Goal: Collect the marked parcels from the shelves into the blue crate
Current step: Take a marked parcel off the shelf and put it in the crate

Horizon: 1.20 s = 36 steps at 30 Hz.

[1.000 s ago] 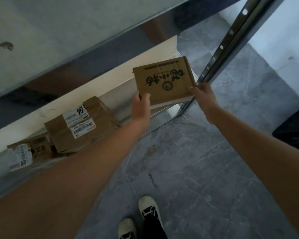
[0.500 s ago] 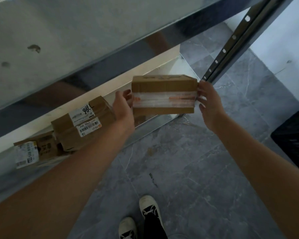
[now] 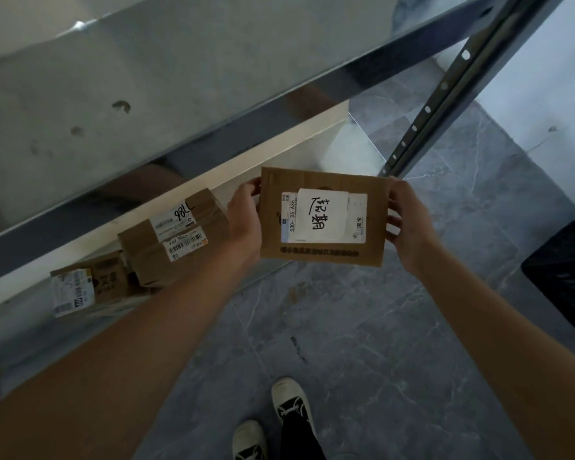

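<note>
I hold a flat brown cardboard parcel in front of me, over the floor just off the lower shelf. Its face toward me carries a white label with handwritten black characters. My left hand grips its left edge and my right hand grips its right edge. Two more cardboard parcels lie on the lower shelf: one with barcode labels and a handwritten number, and a smaller one at the far left. A dark crate shows at the right edge.
A grey metal shelf board overhangs the lower shelf. A perforated steel upright rises at the right. The floor is grey marbled tile, and my shoes stand at the bottom. A white wall is at the far right.
I have turned the parcel over between my hands: first its printed face showed, then its taped edge, and now its labelled face. It also came down and toward me.
</note>
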Motion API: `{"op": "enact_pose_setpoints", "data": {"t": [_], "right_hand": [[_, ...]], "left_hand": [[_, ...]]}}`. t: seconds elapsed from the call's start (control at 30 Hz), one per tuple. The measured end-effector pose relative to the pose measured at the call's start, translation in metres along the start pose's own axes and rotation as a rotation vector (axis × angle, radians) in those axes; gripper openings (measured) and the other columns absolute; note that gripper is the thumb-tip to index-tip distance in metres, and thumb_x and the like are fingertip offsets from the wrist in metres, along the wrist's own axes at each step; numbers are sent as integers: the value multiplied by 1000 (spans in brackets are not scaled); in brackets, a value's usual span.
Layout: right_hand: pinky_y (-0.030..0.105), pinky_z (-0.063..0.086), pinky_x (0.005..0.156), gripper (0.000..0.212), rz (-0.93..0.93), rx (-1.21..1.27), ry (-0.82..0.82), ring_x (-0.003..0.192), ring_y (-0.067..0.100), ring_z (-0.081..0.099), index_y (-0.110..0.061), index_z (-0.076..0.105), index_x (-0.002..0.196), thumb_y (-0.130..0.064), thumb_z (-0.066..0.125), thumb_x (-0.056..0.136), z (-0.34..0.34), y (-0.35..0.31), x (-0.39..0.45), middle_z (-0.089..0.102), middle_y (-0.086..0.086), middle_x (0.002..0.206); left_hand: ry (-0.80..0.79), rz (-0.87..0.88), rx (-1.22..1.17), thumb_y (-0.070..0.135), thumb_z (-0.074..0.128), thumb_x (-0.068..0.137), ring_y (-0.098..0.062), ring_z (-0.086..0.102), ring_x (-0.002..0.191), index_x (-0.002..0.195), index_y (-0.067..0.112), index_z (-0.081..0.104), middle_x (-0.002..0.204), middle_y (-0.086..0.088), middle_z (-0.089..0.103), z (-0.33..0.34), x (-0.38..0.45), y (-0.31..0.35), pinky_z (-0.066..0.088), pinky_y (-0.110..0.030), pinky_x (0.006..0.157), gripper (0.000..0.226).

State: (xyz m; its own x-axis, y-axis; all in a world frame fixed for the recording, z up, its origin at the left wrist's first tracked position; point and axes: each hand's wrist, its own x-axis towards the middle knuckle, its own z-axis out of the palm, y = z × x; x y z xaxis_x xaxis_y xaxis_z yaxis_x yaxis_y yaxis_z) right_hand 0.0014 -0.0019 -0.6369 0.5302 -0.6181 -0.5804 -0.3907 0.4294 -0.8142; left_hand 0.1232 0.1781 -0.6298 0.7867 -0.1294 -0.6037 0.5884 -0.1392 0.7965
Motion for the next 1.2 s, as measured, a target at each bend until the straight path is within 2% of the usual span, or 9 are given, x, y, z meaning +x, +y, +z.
{"op": "enact_pose_setpoints", "data": {"t": [0.07,0.2,0.43,0.57,0.67,0.73,0.87,0.93,1.2], "right_hand": [[31,52,72,29,12,-12,0,83,14,67,-22,64,102,-46,52,92,-1,-1,-9,71,-9,83],[15,49,41,28,28,-24,-6,59,1,69,-22,65,105,-42,48,97,-10,-2,-41,73,-14,69],[11,45,38,34,-26,13,4,61,-4,68,-24,58,129,-34,50,98,-14,-33,-76,73,-18,72],[22,54,52,24,-65,-18,9,69,5,72,-34,64,118,-35,51,97,-18,-30,-87,75,-13,80],[40,58,73,16,-51,-20,49,78,15,72,-40,68,97,-35,53,96,-23,-27,-95,76,-9,83],[44,58,78,16,-54,-48,78,80,18,72,-40,67,90,-35,53,95,-32,-29,-102,75,-8,82],[38,58,70,15,-100,-110,146,80,20,70,-37,66,91,-37,52,95,-59,-45,-121,74,-8,78],[33,56,63,15,-119,-137,177,74,16,71,-38,67,92,-39,52,94,-74,-55,-135,74,-11,73],[56,52,93,17,-119,-28,302,101,32,68,-35,67,102,-40,55,91,-117,-89,-228,73,5,103]], "left_hand": [[-65,-40,23,39,38,92,-14,67,62,64,28,69,67,3,71,-1,-16,-1,55,-37,70,43],[-89,-22,89,33,37,93,-27,61,79,81,20,58,83,-11,64,-4,-52,4,52,-45,78,27],[-89,69,94,27,40,95,-31,64,91,111,14,55,97,-14,66,-4,-77,40,52,-45,84,25],[-81,78,76,32,39,93,-31,67,91,110,10,59,105,-18,69,-1,-89,39,55,-42,76,34],[-89,90,67,36,39,94,-20,65,78,115,9,56,92,-9,68,4,-97,26,50,-28,65,38],[-65,140,51,30,39,97,-13,62,69,104,9,56,79,-1,63,12,-102,21,48,-22,60,28],[-142,122,-1,30,37,99,-19,62,77,88,18,53,79,-1,62,31,-123,14,51,-38,81,23],[-176,137,-12,32,36,100,-18,63,75,87,15,54,79,-2,63,40,-139,13,52,-39,79,28],[-272,236,120,37,29,100,-19,68,78,94,16,53,79,-1,65,55,-220,40,55,-38,77,33]]}}
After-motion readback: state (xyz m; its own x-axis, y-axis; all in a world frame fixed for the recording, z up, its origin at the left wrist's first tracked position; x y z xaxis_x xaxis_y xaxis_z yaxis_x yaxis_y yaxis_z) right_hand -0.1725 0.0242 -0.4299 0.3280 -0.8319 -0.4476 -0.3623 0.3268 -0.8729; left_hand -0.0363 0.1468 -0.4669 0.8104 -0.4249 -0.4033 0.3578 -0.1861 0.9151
